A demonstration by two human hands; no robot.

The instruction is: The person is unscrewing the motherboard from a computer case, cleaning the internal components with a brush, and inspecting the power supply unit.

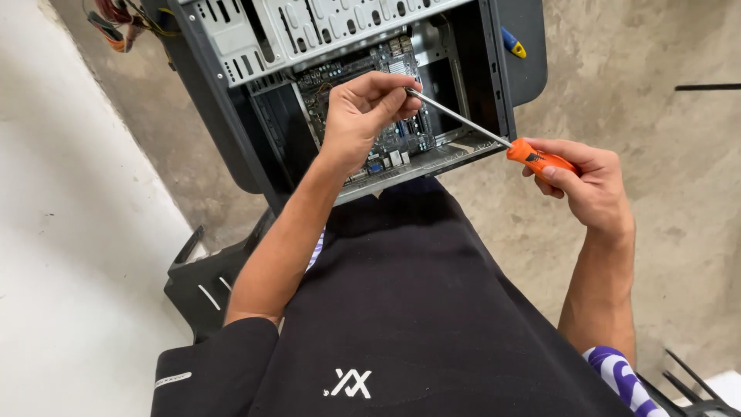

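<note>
Right hand [587, 181] gripping orange screwdriver [494, 137] by the handle; left hand [363, 112] pinching the shaft tip with closed fingers, above the motherboard [386, 100] inside open computer case [324, 69].

I hold a screwdriver [494, 135] across the open side of a computer case [231, 100]. Its orange handle sits in my right hand [590, 185], out past the case's right edge, and the long steel shaft slants up and to the left, crossing the lower right corner of the opening. My left hand [363, 116] pinches the shaft near its tip, over the green motherboard [386, 147] that lies flat inside. The case is dark, its side panel off, a perforated grey metal frame along its top edge. The tip itself is hidden by my fingers.
</note>
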